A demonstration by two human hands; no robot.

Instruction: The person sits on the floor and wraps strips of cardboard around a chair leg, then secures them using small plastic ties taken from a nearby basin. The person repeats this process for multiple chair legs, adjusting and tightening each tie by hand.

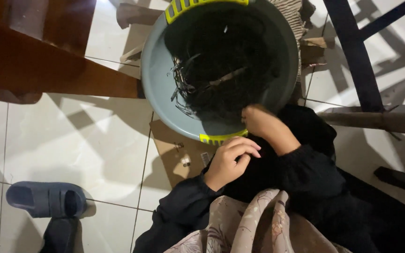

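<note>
The left hand point(230, 161) is curled shut on black fabric point(301, 136) in the lap. The right hand point(258, 121) pinches the same fabric at the near rim of one grey basin point(158, 79) with two yellow handles. Beneath lies one brown cardboard piece point(174, 150) bearing a small white label. One blue sandal point(45, 199) sits on the floor.

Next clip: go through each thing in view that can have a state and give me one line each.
grey basin: upright on the floor, holding a heap of dark stringy material.
left hand: fingers curled, on black cloth at the basin's rim.
right hand: closed, at the rim.
cardboard piece: flat, partly under the basin.
blue sandal: lying on tiles, unworn.
</note>
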